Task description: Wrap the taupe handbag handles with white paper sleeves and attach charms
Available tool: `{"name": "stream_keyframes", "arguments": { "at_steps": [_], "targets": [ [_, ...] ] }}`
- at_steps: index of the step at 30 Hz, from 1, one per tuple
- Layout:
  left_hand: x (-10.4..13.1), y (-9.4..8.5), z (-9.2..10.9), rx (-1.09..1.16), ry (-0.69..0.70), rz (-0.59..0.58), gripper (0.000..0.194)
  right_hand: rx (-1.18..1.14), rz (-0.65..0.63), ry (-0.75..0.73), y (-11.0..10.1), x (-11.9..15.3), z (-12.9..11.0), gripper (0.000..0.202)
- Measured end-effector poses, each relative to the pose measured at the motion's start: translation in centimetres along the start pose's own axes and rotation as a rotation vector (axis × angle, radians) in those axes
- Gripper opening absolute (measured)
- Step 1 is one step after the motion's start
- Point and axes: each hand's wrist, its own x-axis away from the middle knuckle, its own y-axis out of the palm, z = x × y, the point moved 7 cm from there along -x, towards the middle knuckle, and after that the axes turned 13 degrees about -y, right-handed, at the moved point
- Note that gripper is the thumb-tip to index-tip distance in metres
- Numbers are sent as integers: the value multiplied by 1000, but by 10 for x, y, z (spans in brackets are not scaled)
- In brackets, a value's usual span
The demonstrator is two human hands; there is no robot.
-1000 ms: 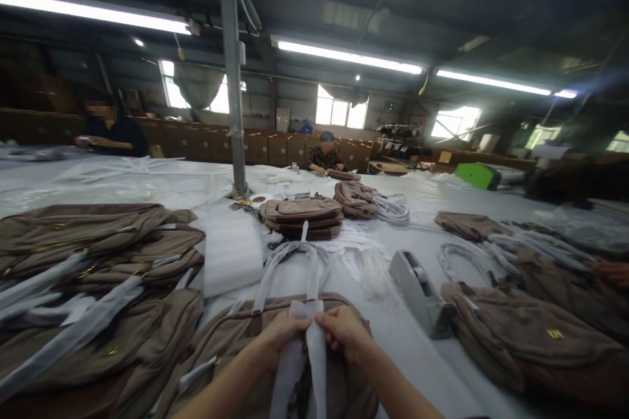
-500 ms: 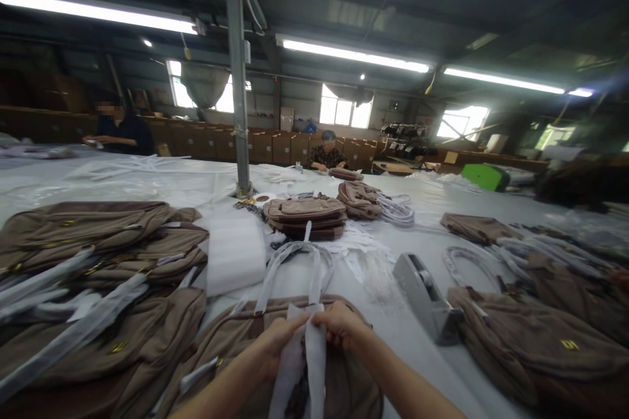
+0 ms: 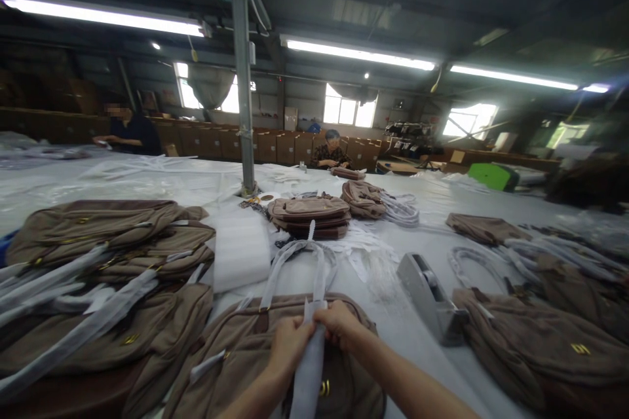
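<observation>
In front of me a brown canvas handbag (image 3: 236,353) lies on the table, its white-wrapped handles (image 3: 282,262) standing up at the far side. A white wrapping strip (image 3: 308,373) runs down over the bag's front, beside a gold-coloured emblem (image 3: 324,387). My left hand (image 3: 291,344) pinches the strip's left edge near its upper end. Right beside it, my right hand (image 3: 341,324) pinches the same strip from the right, at the base of one handle. Whatever the strip covers is now hidden.
A grey tape dispenser (image 3: 430,301) stands to the right, near another brown bag (image 3: 540,340). More bags (image 3: 108,229) are piled at left, beside a stack of white sheets (image 3: 242,252). Further bags (image 3: 309,213) lie ahead by a metal post (image 3: 243,91). Two people sit across the table.
The strip, spread apart before with something dark showing inside, is folded together now. My left hand has moved in toward the right hand. The bag's emblem has come into view.
</observation>
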Motion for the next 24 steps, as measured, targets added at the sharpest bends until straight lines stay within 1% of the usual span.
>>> {"name": "stream_keyframes", "arguments": {
  "at_steps": [2, 4, 5, 8, 10, 14, 19, 22, 23, 24],
  "targets": [
    [11, -1, 7, -113, 81, 63, 27, -9, -12, 51, 0, 3, 0, 13],
    [22, 1, 14, -202, 136, 107, 30, -16, -16, 69, 0, 5, -2, 12],
    [28, 3, 17, -276, 144, 129, 30, -19, -15, 66, -1, 6, -3, 12],
    [40, 9, 25, -601, 115, 185, 31, -34, -14, 39, 0, 6, -7, 13],
    [43, 10, 31, -745, 94, 202, 33, -57, -25, 13, 1, 6, -7, 14],
    [43, 10, 39, -744, 87, 208, 33, -129, -76, -38, 4, 4, -4, 20],
    [39, 13, 39, -646, 59, 190, 31, -179, -84, -80, 0, 0, 0, 32],
    [34, 4, 42, -524, 85, 113, 24, -160, -103, -105, -1, -1, 0, 29],
    [31, -2, 43, -469, 93, 75, 25, -161, -116, -106, -1, -1, 1, 28],
    [27, -9, 43, -406, 92, 34, 31, -168, -131, -105, 0, -1, 1, 28]
  ]
}}
